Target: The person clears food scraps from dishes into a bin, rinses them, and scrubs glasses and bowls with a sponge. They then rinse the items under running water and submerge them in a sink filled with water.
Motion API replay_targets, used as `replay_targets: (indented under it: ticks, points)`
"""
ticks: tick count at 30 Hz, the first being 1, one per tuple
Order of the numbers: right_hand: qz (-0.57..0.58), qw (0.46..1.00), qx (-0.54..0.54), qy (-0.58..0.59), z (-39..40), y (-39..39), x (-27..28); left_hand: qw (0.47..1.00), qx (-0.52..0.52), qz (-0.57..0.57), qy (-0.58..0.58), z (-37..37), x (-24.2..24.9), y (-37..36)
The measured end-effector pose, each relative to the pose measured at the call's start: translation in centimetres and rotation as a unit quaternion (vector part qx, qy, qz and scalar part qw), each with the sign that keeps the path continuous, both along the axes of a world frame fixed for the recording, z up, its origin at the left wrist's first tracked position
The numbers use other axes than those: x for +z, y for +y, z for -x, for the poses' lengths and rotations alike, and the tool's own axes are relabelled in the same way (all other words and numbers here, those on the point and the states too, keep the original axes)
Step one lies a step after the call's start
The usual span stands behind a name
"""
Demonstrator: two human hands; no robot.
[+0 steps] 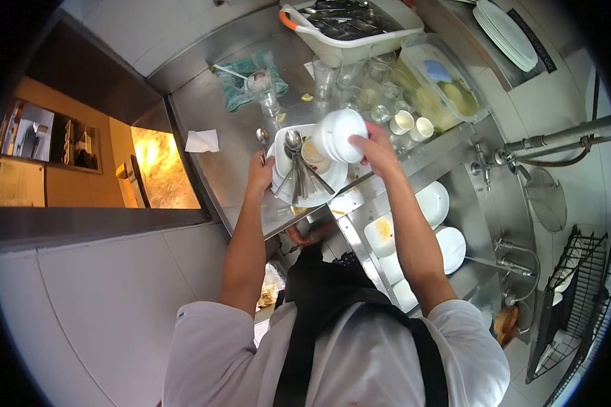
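The right hand (pixel 372 147) grips tilted white bowls (pixel 339 137) above the right side of plates (pixel 334 179) bearing spoons (pixel 294 159); the left hand (pixel 258 173) holds another spoon (pixel 263 137) at their left. Glasses (pixel 326 78) crowd the far counter (pixel 227 173), and dishes (pixel 450 249) lie in the right-hand sink (pixel 458 178).
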State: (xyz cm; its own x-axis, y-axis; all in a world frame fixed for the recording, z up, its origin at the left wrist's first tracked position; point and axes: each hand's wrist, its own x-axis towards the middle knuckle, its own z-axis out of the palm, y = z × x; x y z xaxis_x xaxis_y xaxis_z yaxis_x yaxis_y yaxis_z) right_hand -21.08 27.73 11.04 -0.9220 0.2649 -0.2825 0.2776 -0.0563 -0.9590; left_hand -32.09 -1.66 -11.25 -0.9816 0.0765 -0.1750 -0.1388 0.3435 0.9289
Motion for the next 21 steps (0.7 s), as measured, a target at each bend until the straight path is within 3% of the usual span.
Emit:
replay_targets:
  ticks: [4,5,6,7,8,12,15,17,18,19,20,21]
  points:
    - [0.167,0.982,-0.088,0.002,-8.8,2.4,-0.5,0.982,0.004,0.177,0.059,0.6,2.9,0.1]
    - [0.187,0.978,-0.093,-0.021,-11.6,3.4,-1.3,0.984,-0.010,0.157,0.079,1.2,1.4,-0.4]
    - [0.206,0.972,-0.107,-0.042,-14.3,4.2,-2.3,0.986,-0.033,0.132,0.100,2.8,-0.7,-1.3]
    - [0.211,0.971,-0.108,-0.028,-17.1,5.0,-5.0,0.958,-0.132,0.231,0.102,4.7,0.0,-2.9]
    - [0.250,0.954,-0.164,-0.018,-19.9,5.2,-6.1,0.981,-0.184,0.059,-0.010,6.6,-4.0,-3.8]
    - [0.296,0.913,-0.268,-0.085,-31.9,5.9,-10.5,0.972,-0.191,0.136,-0.024,7.1,1.1,-2.9]
    - [0.171,0.918,-0.328,-0.145,-38.4,7.4,-14.3,0.926,-0.136,0.347,0.062,7.3,2.6,-3.0]
    - [0.076,0.907,-0.362,-0.200,-43.2,10.5,-20.0,0.932,-0.168,0.321,0.015,12.3,-1.3,-7.7]
    - [0.042,0.908,-0.340,-0.242,-44.8,12.3,-20.2,0.952,-0.129,0.259,0.094,13.0,-0.8,-9.5]
    - [-0.025,0.896,-0.347,-0.274,-46.7,14.0,-22.2,0.961,-0.090,0.196,0.172,12.5,-0.1,-10.6]
    - [-0.098,0.886,-0.360,-0.273,-49.6,16.0,-26.7,0.967,-0.055,0.199,0.148,11.4,2.9,-10.9]
    - [-0.078,0.867,-0.370,-0.324,-50.6,17.2,-26.6,0.971,-0.020,0.202,0.124,10.5,7.0,-10.9]
